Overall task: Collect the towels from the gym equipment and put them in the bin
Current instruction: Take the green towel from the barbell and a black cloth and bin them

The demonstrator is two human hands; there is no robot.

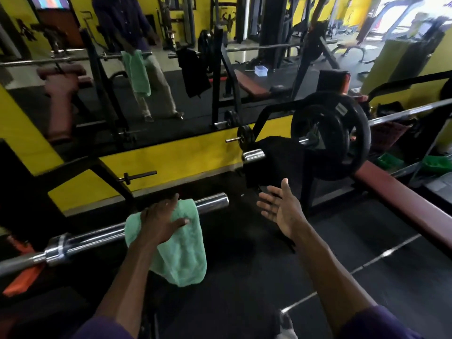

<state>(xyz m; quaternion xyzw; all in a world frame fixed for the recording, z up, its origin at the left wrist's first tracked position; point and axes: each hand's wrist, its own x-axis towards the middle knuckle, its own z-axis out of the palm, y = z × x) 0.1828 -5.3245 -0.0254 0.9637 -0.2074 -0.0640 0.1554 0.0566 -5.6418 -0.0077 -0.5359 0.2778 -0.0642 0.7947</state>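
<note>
A mint green towel (182, 253) hangs over the chrome barbell sleeve (97, 237) in front of me. My left hand (161, 221) lies on top of the towel where it drapes over the bar, fingers spread across the cloth. My right hand (281, 209) hovers to the right of the bar end, palm up, fingers straight, holding nothing. A black towel (271, 162) hangs over a second barbell beside the black weight plate (330, 135). No bin is identifiable.
A wall mirror ahead reflects me, both towels and a small blue box (261, 70) on a bench. A maroon bench pad (403, 199) runs along the right. A reddish basket (389, 135) and green items (437, 163) sit at far right. Black rubber floor lies below.
</note>
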